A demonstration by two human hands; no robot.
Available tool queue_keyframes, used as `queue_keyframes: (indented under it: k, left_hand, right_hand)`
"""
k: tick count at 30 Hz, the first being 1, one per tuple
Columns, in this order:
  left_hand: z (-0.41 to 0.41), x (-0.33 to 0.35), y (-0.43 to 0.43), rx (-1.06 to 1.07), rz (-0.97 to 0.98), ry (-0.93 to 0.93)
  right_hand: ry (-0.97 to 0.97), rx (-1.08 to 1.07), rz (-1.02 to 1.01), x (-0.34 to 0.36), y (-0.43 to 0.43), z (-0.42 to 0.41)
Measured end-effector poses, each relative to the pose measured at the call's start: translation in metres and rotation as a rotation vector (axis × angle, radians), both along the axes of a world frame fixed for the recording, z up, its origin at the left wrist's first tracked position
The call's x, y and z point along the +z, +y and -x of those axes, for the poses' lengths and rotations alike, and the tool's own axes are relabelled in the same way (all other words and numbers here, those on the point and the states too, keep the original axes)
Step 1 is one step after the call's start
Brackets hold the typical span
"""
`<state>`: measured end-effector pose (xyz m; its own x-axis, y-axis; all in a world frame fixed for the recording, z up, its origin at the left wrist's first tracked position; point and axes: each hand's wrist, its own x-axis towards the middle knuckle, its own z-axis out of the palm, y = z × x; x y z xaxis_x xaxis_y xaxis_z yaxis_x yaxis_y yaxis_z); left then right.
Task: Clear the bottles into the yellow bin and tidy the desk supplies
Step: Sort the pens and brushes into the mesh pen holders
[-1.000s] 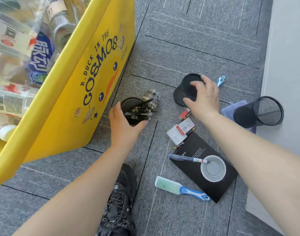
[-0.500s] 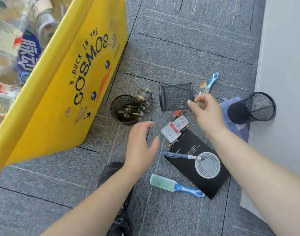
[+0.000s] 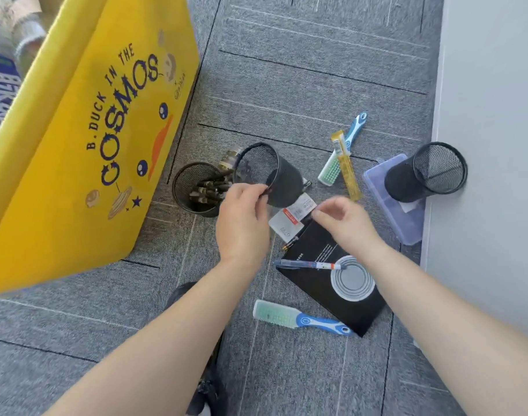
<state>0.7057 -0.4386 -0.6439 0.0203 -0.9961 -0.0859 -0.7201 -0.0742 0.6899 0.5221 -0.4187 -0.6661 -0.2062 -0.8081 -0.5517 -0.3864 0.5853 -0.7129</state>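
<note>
**Left grip on the empty mesh cup; right grip over the white packet.**

The left hand (image 3: 241, 217) pinches the near rim of the empty mesh cup (image 3: 276, 175), which is tilted with its mouth toward the yellow bin (image 3: 76, 145). The right hand (image 3: 343, 219) hovers with curled fingers just beside the white packet (image 3: 291, 219); motion blur makes it unclear whether this grip is clamped on anything. Just left of the held cup, a second mesh cup (image 3: 193, 190) holds pens. A blue pen (image 3: 307, 264) lies on the black notebook (image 3: 331, 283), with a brush (image 3: 298, 318) near it on the carpet floor (image 3: 286, 70). A third mesh cup (image 3: 428, 172) rests on a purple box (image 3: 406, 220). Bottles (image 3: 1, 82) lie inside the bin.
</note>
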Motion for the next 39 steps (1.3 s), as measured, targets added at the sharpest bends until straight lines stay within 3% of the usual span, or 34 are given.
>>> queue_keyframes:
  k: [5, 7, 10, 13, 17, 21, 24, 28, 32, 36, 39]
  left_hand:
    - [-0.017, -0.009, 0.027, -0.128, 0.06, -0.16]
    - [-0.027, -0.012, 0.04, -0.168, 0.041, -0.177]
    - [-0.047, -0.015, 0.056, -0.205, 0.021, -0.181]
    - [-0.066, -0.015, 0.07, -0.223, -0.021, -0.213]
    - [-0.079, -0.017, 0.078, -0.247, -0.087, -0.206]
    - [-0.082, -0.019, 0.078, -0.258, -0.137, -0.177]
    - [-0.084, -0.019, 0.075, -0.267, -0.152, -0.157]
    - [-0.091, -0.013, 0.076, -0.264, -0.121, -0.095]
    - [-0.101, -0.008, 0.077, -0.196, -0.157, -0.071]
    - [-0.107, -0.009, 0.078, -0.144, -0.194, -0.026]
    - [-0.108, -0.01, 0.079, -0.128, -0.224, -0.011]
  right_hand:
    - [0.339, 0.674, -0.09, -0.017, 0.047, 0.003]
    - [0.468, 0.763, -0.052, -0.021, 0.057, 0.003]
    - [0.546, 0.712, -0.033, -0.021, 0.059, 0.003]
    - [0.495, 0.553, -0.074, -0.017, 0.055, 0.01]
    - [0.274, 0.19, 0.001, 0.003, 0.031, 0.007]
    - [0.116, 0.118, 0.15, 0.031, -0.005, -0.031]
    - [-0.132, 0.036, 0.217, 0.05, -0.029, -0.065]
    - [-0.206, 0.089, 0.33, 0.058, -0.056, -0.1]
    - [-0.13, 0.169, 0.361, 0.051, -0.076, -0.127]
    - [0.007, 0.345, 0.274, 0.039, -0.082, -0.134]
    - [0.02, 0.31, 0.227, 0.032, -0.073, -0.125]
